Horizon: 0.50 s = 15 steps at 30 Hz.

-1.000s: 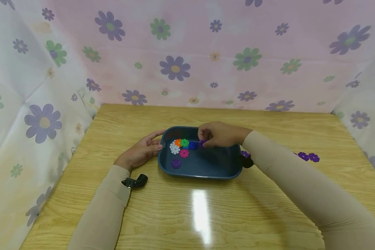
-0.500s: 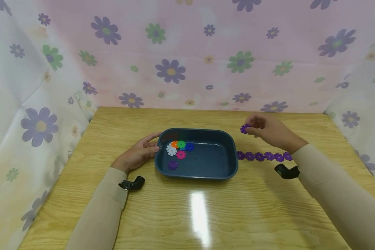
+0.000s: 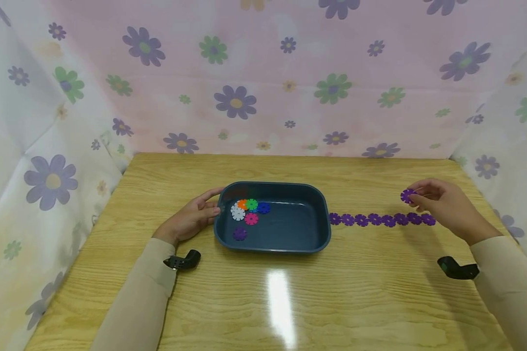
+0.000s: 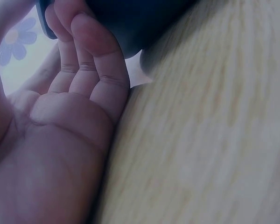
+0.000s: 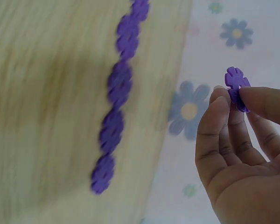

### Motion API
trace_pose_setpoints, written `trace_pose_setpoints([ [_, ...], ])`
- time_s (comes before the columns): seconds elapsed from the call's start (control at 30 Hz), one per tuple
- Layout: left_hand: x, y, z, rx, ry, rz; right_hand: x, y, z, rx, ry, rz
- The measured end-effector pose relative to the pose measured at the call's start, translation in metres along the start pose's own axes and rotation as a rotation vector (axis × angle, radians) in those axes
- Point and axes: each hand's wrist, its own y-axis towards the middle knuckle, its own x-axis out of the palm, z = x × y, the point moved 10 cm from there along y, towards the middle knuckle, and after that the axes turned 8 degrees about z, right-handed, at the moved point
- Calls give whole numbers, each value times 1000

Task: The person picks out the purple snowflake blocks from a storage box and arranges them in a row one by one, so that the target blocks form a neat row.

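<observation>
My right hand (image 3: pixel 441 207) pinches a purple snowflake disc (image 3: pixel 406 196) between thumb and fingers, raised over the table near the row's right end. In the right wrist view, the held disc (image 5: pixel 234 79) stands on edge at the fingertips. Below lies a row of purple snowflake discs (image 3: pixel 374 219), stretching right from the tray. My left hand (image 3: pixel 188 219) holds the left end of the dark blue plastic tray (image 3: pixel 272 251), thumb at its rim and fingers curled against the outer wall. Part of those fingers is hidden in the head view.
Inside the tray, toward its left, lie white (image 3: pixel 238 212), orange (image 3: pixel 243 204), green (image 3: pixel 251 204), blue (image 3: pixel 264 207), pink (image 3: pixel 251 219) and purple (image 3: pixel 240 234) discs. The wooden table (image 3: pixel 228 302) ends at a flowered cloth backdrop (image 3: pixel 263 63) behind and at the sides.
My right hand has taken a purple disc out of the tray and carried it rightward, past the table behind the row. My left hand has stayed at the tray; the head view has shifted slightly.
</observation>
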Motion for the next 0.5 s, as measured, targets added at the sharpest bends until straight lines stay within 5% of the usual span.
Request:
trace_pose_setpoints([
  [0.5,-1,0,-1,12,-1,-11,-16,-3,88,138,-97,6],
])
